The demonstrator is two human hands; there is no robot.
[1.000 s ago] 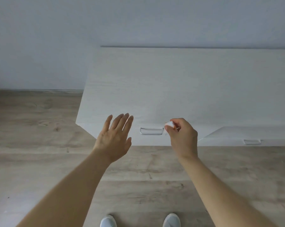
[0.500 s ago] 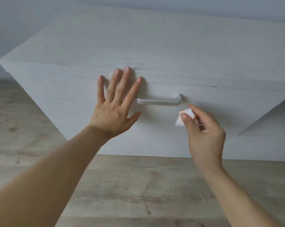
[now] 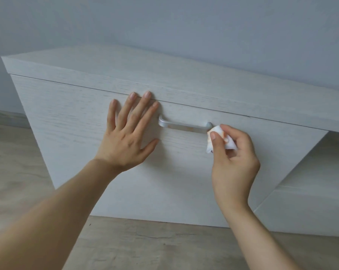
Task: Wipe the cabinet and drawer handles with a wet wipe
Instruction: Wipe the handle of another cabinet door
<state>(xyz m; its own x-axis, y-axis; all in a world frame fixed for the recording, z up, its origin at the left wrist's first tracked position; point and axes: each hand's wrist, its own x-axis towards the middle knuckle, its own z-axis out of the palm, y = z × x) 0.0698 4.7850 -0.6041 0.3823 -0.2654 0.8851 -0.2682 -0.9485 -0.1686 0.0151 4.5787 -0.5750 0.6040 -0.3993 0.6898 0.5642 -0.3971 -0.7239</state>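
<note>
Left hand (image 3: 128,137), fingers spread flat, braced the drawer (image 3: 67,123) left of centre. The handle (image 3: 184,126), mid-frame, bore orange smears. Right hand (image 3: 234,164) pinched the wipe (image 3: 217,131) at its right end; firm, full-length strokes leftward would probably lift them.

My bare left hand (image 3: 125,147) and bare right hand (image 3: 234,164), both forearms (image 3: 67,201) uncovered all the way to the frame edge. Fingernails (image 3: 133,96) short, plain, rounded tips. Slender fingers (image 3: 125,112), narrow wrists (image 3: 104,164).
</note>
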